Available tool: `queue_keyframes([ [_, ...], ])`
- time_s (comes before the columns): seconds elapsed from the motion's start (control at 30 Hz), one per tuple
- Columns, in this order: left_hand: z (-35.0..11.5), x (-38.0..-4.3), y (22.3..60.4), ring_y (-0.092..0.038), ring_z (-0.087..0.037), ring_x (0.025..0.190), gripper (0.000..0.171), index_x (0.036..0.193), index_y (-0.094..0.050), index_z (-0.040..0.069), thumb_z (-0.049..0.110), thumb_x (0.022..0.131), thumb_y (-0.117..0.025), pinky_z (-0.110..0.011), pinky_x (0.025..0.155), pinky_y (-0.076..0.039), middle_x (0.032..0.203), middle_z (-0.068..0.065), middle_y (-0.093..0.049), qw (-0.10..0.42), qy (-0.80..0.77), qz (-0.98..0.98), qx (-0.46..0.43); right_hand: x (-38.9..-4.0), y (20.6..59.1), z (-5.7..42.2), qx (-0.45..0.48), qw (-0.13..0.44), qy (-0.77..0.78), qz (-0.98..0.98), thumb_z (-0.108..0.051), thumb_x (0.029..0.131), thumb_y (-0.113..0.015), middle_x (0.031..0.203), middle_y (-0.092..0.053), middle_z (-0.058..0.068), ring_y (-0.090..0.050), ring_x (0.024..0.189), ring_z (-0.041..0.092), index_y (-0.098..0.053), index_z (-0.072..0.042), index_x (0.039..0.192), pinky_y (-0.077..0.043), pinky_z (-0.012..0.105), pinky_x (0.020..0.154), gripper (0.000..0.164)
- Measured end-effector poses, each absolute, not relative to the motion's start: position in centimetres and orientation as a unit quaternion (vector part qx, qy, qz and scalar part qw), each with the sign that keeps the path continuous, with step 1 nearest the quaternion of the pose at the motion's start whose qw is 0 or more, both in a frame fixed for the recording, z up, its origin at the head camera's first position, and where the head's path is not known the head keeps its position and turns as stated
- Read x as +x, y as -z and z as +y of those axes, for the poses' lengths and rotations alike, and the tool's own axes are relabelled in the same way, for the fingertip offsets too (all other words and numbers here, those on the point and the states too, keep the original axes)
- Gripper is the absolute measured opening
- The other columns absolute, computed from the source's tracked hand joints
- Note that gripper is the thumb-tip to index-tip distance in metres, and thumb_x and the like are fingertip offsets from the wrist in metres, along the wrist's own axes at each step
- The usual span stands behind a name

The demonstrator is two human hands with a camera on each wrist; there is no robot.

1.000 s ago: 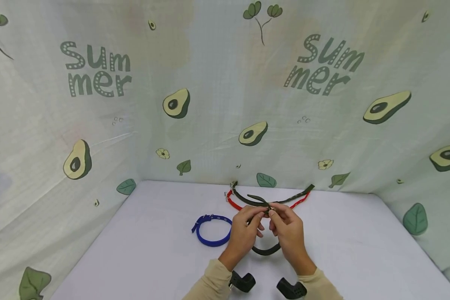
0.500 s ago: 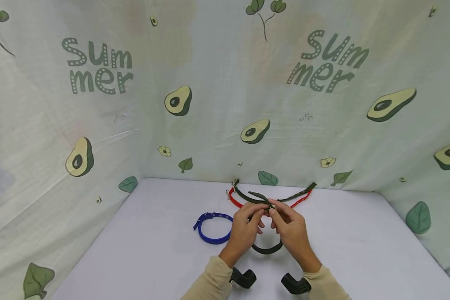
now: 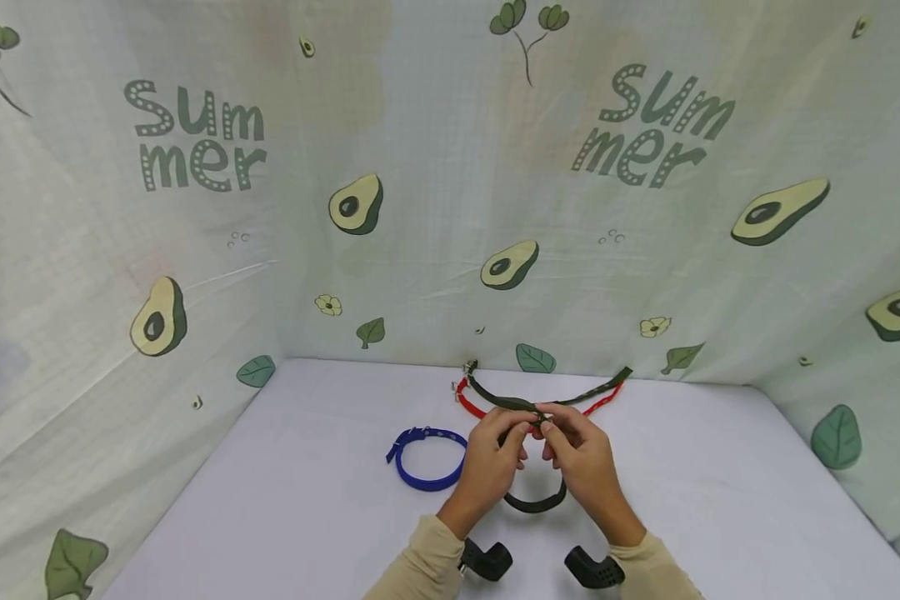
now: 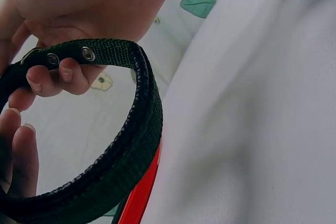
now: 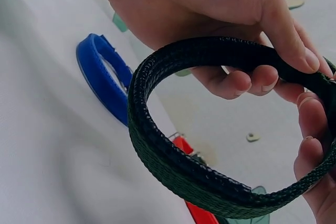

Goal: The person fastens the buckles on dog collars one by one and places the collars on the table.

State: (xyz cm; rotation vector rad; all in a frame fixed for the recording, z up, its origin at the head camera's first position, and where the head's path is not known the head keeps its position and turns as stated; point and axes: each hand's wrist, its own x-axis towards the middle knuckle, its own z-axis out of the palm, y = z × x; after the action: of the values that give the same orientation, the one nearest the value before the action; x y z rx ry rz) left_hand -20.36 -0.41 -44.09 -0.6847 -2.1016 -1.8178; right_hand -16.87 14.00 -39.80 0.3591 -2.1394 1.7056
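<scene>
A dark green webbing collar with metal eyelets [image 4: 110,51] is bent into a loop between both hands, its lower curve [image 3: 534,505] hanging toward me. My left hand [image 3: 489,467] pinches it from the left, with fingertips around the eyelet strap. From the right, my right hand [image 3: 587,467] pinches the same collar where its ends meet. In the right wrist view, the collar's padded inner side [image 5: 210,51] passes under the right thumb. The fingers hide most of the fastening; only a metal glint shows.
A blue collar [image 3: 427,483], fastened in a ring, lies left of the hands. Behind them lie a red collar [image 3: 471,406] and another dark green collar [image 3: 487,393], both stretched out. A patterned cloth [image 3: 427,292] hangs behind the white table [image 3: 270,517].
The held collar's loose end, which stuck up to the left above the fingers, has dipped and now overlaps the green collar behind. Both hands keep their grip in nearly the same place.
</scene>
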Motion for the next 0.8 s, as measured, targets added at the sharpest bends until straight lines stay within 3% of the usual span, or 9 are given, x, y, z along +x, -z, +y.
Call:
queue_keyframes([
  [0.23,-0.6,-20.4,43.8,-0.062,-0.012,0.067,0.02,0.115,-0.064,0.007,0.02,0.1,-0.064,-0.029,0.061,-0.058,0.09,-0.004,-0.067,0.091,0.675,-0.707,-0.188,-16.9,39.7,14.0,0.137,0.183,-0.602,-0.765,0.008,0.096,-0.059,0.08,-0.063,0.01,-0.059,0.059,0.025,-0.065,0.001,0.115,-0.052,0.031,0.051,0.021],
  [0.43,-0.8,-20.7,43.4,-0.063,-0.016,0.069,0.027,0.113,-0.053,0.0,0.016,0.097,-0.069,-0.029,0.062,-0.058,0.097,-0.009,-0.07,0.069,0.719,-0.672,-0.162,-17.2,40.1,14.1,0.143,0.18,-0.597,-0.769,0.008,0.096,-0.058,0.08,-0.063,0.009,-0.059,0.059,0.026,-0.064,0.002,0.114,-0.053,0.033,0.051,0.02],
  [0.67,-1.0,-20.9,43.1,-0.062,-0.014,0.067,0.03,0.104,-0.047,0.0,0.01,0.093,-0.073,-0.023,0.059,-0.055,0.1,-0.013,-0.071,0.062,0.756,-0.635,-0.149,-18.8,42.5,14.7,0.126,0.164,-0.624,-0.754,0.004,0.097,-0.06,0.076,-0.063,0.011,-0.059,0.057,0.023,-0.063,-0.004,0.113,-0.052,0.032,0.049,0.019],
  [0.8,-1.2,-21.0,43.4,-0.062,-0.014,0.067,0.028,0.097,-0.048,0.001,0.011,0.093,-0.073,-0.023,0.059,-0.055,0.1,-0.012,-0.071,0.055,0.759,-0.632,-0.147,-18.9,42.8,14.7,0.123,0.154,-0.653,-0.731,0.0,0.098,-0.062,0.078,-0.066,0.013,-0.06,0.057,0.023,-0.062,-0.002,0.111,-0.052,0.032,0.049,0.013],
])
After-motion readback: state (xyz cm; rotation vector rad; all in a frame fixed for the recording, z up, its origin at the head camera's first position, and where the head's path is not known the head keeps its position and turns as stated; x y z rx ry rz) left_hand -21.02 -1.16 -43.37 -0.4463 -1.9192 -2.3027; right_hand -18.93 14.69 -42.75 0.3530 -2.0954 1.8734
